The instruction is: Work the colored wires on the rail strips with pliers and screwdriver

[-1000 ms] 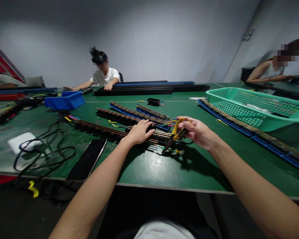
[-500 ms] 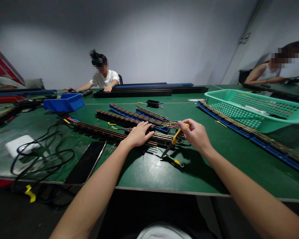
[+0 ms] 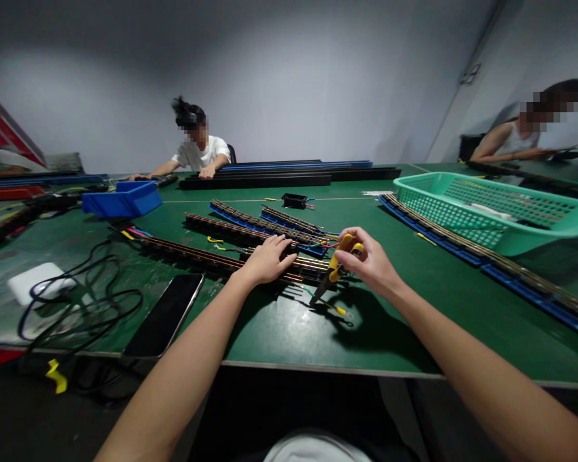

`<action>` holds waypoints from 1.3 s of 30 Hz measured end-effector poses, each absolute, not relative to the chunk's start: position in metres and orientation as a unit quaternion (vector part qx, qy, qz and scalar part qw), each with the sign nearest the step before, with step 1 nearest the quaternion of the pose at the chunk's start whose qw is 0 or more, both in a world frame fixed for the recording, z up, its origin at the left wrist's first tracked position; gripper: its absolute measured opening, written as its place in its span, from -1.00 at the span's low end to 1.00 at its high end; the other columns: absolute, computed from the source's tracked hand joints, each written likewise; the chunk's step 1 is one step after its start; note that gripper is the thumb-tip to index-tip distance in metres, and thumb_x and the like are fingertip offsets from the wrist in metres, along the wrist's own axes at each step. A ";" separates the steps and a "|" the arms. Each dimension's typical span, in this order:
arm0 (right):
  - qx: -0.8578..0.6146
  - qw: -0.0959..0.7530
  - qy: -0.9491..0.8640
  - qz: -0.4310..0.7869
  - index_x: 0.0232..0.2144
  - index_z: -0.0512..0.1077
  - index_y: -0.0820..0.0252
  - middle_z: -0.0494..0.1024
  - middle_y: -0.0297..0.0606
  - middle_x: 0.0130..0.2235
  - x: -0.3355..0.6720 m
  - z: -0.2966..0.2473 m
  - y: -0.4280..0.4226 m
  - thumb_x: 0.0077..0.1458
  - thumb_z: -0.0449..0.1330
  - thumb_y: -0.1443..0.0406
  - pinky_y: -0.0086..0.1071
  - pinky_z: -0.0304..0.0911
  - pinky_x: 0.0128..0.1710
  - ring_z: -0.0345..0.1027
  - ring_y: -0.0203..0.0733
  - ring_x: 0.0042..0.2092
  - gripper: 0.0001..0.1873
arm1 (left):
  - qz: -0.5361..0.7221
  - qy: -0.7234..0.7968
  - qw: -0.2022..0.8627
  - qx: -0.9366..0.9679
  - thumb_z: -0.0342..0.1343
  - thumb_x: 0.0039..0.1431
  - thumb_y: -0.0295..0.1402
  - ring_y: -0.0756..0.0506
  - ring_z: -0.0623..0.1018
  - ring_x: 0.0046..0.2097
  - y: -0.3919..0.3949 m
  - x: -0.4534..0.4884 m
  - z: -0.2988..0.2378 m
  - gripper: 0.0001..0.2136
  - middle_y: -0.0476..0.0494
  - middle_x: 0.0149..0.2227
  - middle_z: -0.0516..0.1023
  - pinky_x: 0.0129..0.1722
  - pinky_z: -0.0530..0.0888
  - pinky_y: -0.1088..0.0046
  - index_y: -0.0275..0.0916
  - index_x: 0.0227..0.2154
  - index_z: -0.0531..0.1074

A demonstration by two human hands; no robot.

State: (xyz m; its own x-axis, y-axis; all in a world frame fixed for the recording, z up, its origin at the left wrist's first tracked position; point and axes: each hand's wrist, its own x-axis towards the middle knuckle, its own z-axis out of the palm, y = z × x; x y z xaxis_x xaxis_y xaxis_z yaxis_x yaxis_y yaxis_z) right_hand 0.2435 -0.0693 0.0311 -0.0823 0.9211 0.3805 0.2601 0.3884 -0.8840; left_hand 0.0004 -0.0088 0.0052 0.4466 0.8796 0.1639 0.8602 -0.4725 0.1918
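My left hand [image 3: 270,259] lies flat with its fingers spread across dark rail-like strips [image 3: 212,258] that carry copper-coloured bars. In my right hand [image 3: 373,263] is a pair of scissors [image 3: 336,268] with yellow handles and dark blades. Their tip points down and left, close to a green wire at the right end of the strips. A yellow sleeve [image 3: 340,310] and a ring terminal [image 3: 349,318] sit on that wire's end. Behind my hands, similar strips rest in blue holders [image 3: 250,220]. Red, blue and green wires [image 3: 331,242] come out near my right fingers.
A green basket [image 3: 510,240] and a long blue-backed strip [image 3: 491,263] lie at the right. To the left are a phone [image 3: 166,314], tangled black cable [image 3: 120,308], a white charger [image 3: 36,281] and a blue bin [image 3: 120,200]. Beyond black bars [image 3: 289,179] sits a co-worker [image 3: 202,151].
My right hand has turned the scissors so that their yellow handles show more and look spread. The hand has shifted slightly left. My left hand keeps its place on the strips.
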 end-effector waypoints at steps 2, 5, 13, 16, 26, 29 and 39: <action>-0.440 0.500 -0.688 0.289 -0.13 0.32 0.08 0.44 -0.36 -0.34 0.240 0.030 -0.075 -0.04 0.36 0.06 -0.43 0.25 -0.45 0.31 -0.25 -0.38 -0.52 | 0.121 0.513 0.039 0.849 -0.14 0.37 -0.05 -0.23 0.13 0.40 -0.009 0.001 0.005 -0.48 -0.27 0.37 0.20 0.33 0.15 0.06 -0.21 0.26 0.25; -0.416 0.508 -0.721 0.224 -0.02 0.30 0.05 0.43 -0.29 -0.24 0.236 0.027 -0.082 0.00 0.35 0.10 -0.38 0.30 -0.39 0.32 -0.21 -0.32 -0.48 | 0.123 0.516 0.042 0.846 -0.14 0.37 -0.04 -0.23 0.12 0.40 -0.010 0.001 0.005 -0.49 -0.23 0.37 0.19 0.32 0.16 0.05 -0.16 0.26 0.25; -0.300 0.505 -0.742 0.324 0.14 0.16 -0.02 0.41 -0.19 -0.03 0.229 0.023 -0.088 0.03 0.35 0.16 -0.38 0.33 -0.37 0.34 -0.26 -0.33 -0.31 | 0.130 0.514 0.051 0.846 -0.14 0.36 -0.03 -0.25 0.12 0.40 -0.009 0.000 0.004 -0.48 -0.24 0.37 0.19 0.31 0.17 0.00 -0.16 0.27 0.25; -0.282 0.480 -0.734 0.390 0.18 0.12 0.02 0.46 -0.16 -0.05 0.235 0.021 -0.082 0.04 0.35 0.14 -0.36 0.36 -0.33 0.39 -0.22 -0.28 -0.27 | 0.129 0.515 0.049 0.846 -0.14 0.36 -0.02 -0.24 0.12 0.40 -0.009 0.000 0.004 -0.48 -0.23 0.37 0.19 0.32 0.17 0.01 -0.14 0.27 0.25; -0.271 0.455 -0.704 0.474 0.11 0.23 0.11 0.52 -0.19 -0.18 0.240 0.022 -0.074 0.08 0.25 0.19 -0.24 0.38 -0.15 0.44 -0.10 -0.14 -0.44 | 0.128 0.514 0.047 0.847 -0.15 0.36 -0.02 -0.24 0.12 0.40 -0.009 0.000 0.004 -0.48 -0.23 0.37 0.19 0.31 0.18 0.03 -0.14 0.26 0.25; -0.296 0.476 -0.692 0.455 0.16 0.17 0.08 0.53 -0.20 -0.16 0.238 0.021 -0.074 0.09 0.19 0.26 -0.22 0.38 -0.13 0.44 -0.11 -0.15 -0.41 | 0.130 0.512 0.048 0.848 -0.15 0.36 -0.01 -0.23 0.13 0.40 -0.008 -0.001 0.003 -0.49 -0.20 0.36 0.22 0.31 0.18 0.04 -0.12 0.25 0.26; -0.340 0.520 -0.638 0.454 0.03 0.34 0.09 0.54 -0.16 -0.03 0.237 0.033 -0.076 0.07 0.29 0.19 -0.33 0.43 -0.22 0.51 -0.18 -0.20 -0.53 | 0.128 0.510 0.053 0.849 -0.14 0.36 -0.03 -0.24 0.12 0.40 -0.007 -0.001 0.003 -0.48 -0.21 0.36 0.21 0.32 0.16 0.03 -0.16 0.26 0.25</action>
